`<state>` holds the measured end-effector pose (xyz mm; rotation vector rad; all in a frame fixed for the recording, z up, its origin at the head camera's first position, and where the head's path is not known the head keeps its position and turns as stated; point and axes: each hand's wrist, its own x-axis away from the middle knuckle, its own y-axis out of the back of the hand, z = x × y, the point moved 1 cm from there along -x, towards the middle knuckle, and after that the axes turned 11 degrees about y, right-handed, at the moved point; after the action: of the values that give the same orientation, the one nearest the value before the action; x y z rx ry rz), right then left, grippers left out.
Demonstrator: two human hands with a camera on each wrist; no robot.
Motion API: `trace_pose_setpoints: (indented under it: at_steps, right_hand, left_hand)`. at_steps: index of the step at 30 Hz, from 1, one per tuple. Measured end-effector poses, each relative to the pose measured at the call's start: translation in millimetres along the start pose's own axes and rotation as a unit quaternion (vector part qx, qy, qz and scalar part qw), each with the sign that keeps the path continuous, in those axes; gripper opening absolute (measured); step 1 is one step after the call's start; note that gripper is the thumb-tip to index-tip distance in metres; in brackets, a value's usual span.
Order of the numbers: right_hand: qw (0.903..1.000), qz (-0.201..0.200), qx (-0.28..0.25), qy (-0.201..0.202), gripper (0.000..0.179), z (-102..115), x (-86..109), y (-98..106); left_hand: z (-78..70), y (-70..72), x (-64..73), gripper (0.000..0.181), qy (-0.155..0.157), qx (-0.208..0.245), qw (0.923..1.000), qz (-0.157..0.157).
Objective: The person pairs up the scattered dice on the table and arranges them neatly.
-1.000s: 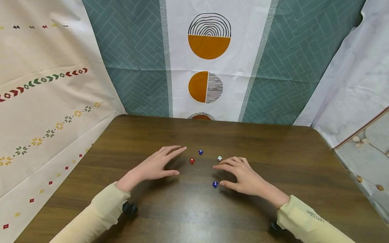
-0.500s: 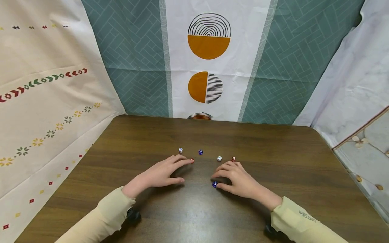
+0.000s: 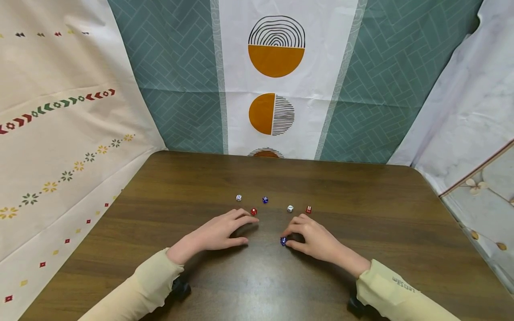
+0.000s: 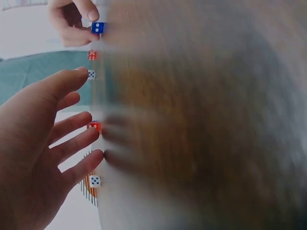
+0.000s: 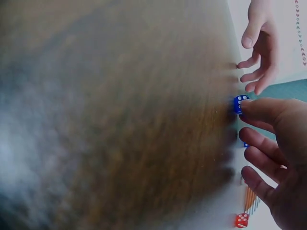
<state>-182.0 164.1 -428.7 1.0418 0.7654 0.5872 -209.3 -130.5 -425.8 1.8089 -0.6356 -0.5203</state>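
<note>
My right hand (image 3: 315,237) pinches a blue die (image 3: 283,241) with white pips between thumb and index finger; in the right wrist view this blue die (image 5: 241,104) shows beside the thumb tip, its other fingers loosely bent below. To the left, my left hand (image 3: 221,230) hovers low over the table with relaxed, spread fingers and nothing in them. Just beyond its fingertips lies a red die (image 3: 254,211), which the fingers partly cover in the left wrist view. Behind the hands are a white die (image 3: 238,198), another blue die (image 3: 265,200), a second white die (image 3: 290,208) and a second red die (image 3: 308,209).
The dark wooden table (image 3: 192,178) carries the loose dice in a rough row past the hands. Patterned cloth hangs at the back (image 3: 184,89) and on both sides. Dark wrist straps (image 3: 180,289) show under the cream sleeves (image 3: 136,285).
My right hand has moved slightly left and toward me and closed thumb and index finger on the near blue die. The left hand drew back, uncovering the white die and passing the red one.
</note>
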Motion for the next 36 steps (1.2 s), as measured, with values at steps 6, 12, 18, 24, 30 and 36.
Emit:
trace_pose_setpoints:
  at_steps: [6,12,18,24,30,36]
  right_hand:
    - [0.9990,0.006,-0.035,-0.028,0.014,-2,0.4,-3]
    - [0.9963,-0.014,-0.064,-0.054,0.013,-6,1.0,-6]
    - [0.9948,-0.036,-0.066,-0.069,0.011,-8,1.3,-7]
    - [0.9941,-0.046,-0.064,-0.075,0.011,-10,1.6,-7]
    - [0.9929,-0.051,-0.067,-0.084,0.009,-10,0.8,-7]
    - [0.9908,-0.054,-0.082,-0.093,0.008,-11,-0.3,-5]
  left_hand:
    - [-8.2,-1.7,-5.4,0.051,0.009,0.011,0.9998,0.014]
    - [-18.5,-4.8,-15.9,0.044,0.022,0.042,0.9981,0.039]
    - [-33.5,-12.4,-28.4,0.034,0.025,0.084,0.9956,0.033]
    - [-46.5,-23.6,-41.3,0.025,0.027,0.137,0.9901,0.015]
    - [-56.2,-29.5,-50.9,0.022,0.028,0.168,0.9854,0.008]
    - [-59.3,-34.4,-59.4,0.018,0.037,0.185,0.9820,-0.003]
